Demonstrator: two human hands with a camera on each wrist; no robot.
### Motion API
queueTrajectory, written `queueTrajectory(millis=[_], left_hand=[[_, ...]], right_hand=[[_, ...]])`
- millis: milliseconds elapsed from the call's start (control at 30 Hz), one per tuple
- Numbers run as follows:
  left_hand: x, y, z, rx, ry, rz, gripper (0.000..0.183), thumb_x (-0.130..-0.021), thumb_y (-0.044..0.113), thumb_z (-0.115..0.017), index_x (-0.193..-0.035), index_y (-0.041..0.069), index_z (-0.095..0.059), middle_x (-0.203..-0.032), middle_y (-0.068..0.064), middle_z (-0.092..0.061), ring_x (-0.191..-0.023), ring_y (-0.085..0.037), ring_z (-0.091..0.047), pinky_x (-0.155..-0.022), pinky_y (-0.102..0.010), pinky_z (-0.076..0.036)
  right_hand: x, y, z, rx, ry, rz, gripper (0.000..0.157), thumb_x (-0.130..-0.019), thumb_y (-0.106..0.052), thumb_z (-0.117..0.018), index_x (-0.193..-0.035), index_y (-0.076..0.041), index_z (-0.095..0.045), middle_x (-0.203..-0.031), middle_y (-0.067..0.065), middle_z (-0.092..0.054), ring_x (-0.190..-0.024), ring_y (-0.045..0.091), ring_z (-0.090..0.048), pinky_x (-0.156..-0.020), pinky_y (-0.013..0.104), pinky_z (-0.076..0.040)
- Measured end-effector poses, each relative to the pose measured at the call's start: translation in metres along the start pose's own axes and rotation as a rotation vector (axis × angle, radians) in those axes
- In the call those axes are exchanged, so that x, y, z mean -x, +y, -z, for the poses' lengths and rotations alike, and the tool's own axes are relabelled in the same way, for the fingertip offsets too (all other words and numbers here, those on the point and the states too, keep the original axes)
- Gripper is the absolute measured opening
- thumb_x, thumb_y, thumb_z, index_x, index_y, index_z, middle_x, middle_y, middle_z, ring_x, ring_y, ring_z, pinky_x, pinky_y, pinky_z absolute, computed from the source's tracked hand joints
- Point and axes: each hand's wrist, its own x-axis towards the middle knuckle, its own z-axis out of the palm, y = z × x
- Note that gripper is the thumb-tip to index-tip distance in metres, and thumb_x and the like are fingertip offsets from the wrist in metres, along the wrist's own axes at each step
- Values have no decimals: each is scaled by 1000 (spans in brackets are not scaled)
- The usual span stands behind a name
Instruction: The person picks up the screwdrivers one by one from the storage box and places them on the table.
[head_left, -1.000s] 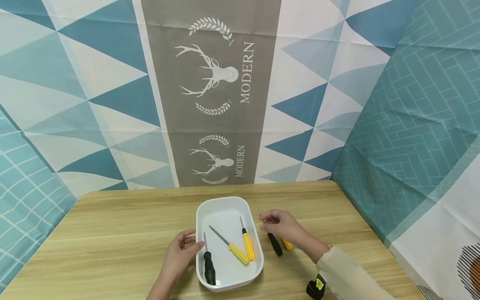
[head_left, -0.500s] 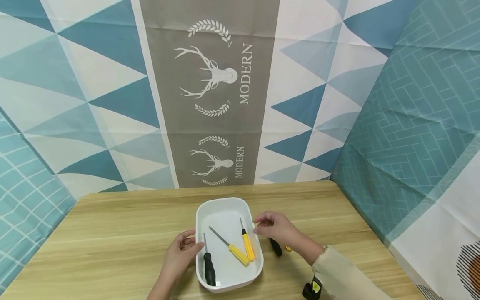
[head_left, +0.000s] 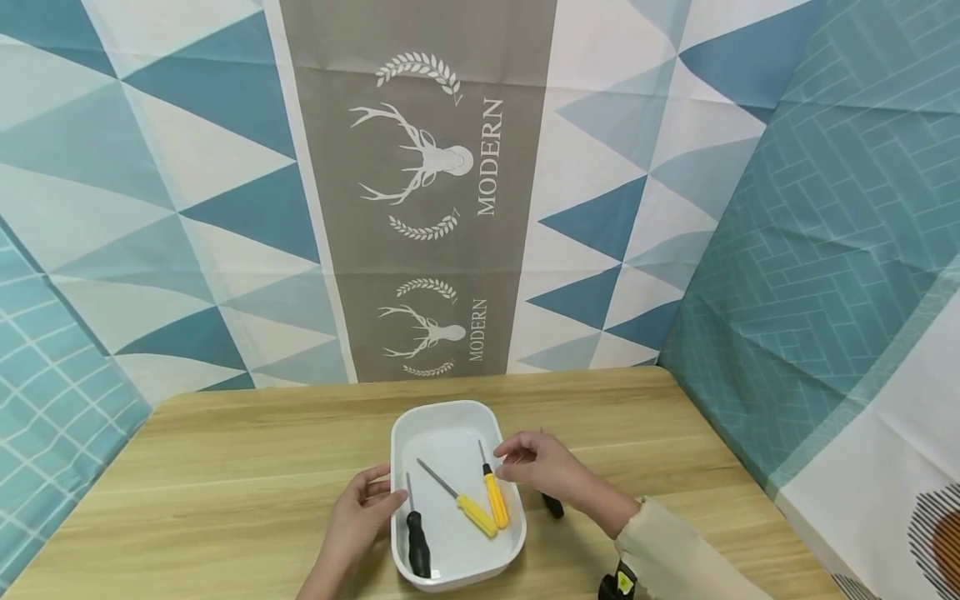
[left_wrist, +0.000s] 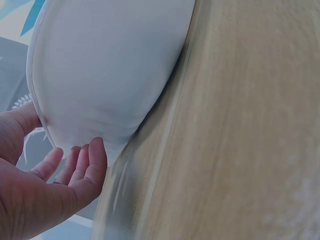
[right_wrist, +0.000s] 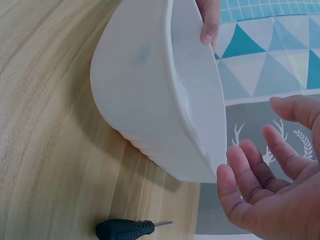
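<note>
Wooden table (head_left: pixel 225 483), black screwdriver (head_left: pixel 552 505) partly hidden by right hand (head_left: pixel 546 467)

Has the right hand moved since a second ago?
Yes, to the left: in the head view, the right hand was beside the white tray, which stayed put; now its fingertips overlap the tray.

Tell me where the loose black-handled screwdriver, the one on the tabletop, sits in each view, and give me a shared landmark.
Head: low, right of centre; the black-handled screwdriver is partly hidden by the right hand, its handle end showing.
Left wrist: not in it.
Right wrist: bottom edge, left of centre, black handle at left, shaft pointing right.
Shared landmark: the white container, seen in all three.
</note>
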Motion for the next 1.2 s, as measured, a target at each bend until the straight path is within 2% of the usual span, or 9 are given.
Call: queueTrajectory(millis=[567, 667, 967, 1200], left_hand=[[0, -1, -1, 13, -2, -5, 55, -82, 13, -70, -130, 1, -46, -119, -25, -55, -94, -18, -61, -70, -31, -58], [0, -1, -1, 17, -3, -5, 55, -82, 13, -69, -130, 1, -45, -119, -24, -54, -94, -18, -61, -69, -31, -58], [2, 1, -1, 24, 3, -6, 54, -82, 12, -70, -129, 1, -47, -117, -23, -55, -93, -18, -61, -68, -30, -58], [3, 2, -1, 17, 2, -5, 55, -82, 13, -70, -130, 1, -46, -119, -24, -55, -93, -18, -61, -68, -31, -58]], right_hand=[[-1, -7, -16, -23, -79, 68, 29, -82, -20, -71, -105, -6, -64, -91, 3, -59, -81, 15, -53, -67, 21, -48], [-2, -8, -20, -28, -85, 55, 26, -81, -21, -72, -103, -9, -65, -90, 2, -58, -81, 16, -52, -66, 22, -47], [-6, -7, -36, -71, -132, 41, 28, -81, -19, -71, -104, -4, -64, -87, 2, -58, -79, 13, -53, -66, 21, -47], [-7, -4, -49, -65, -135, 39, 26, -79, -18, -72, -100, -5, -66, -83, 0, -58, -74, 12, -51, -59, 20, -45]])
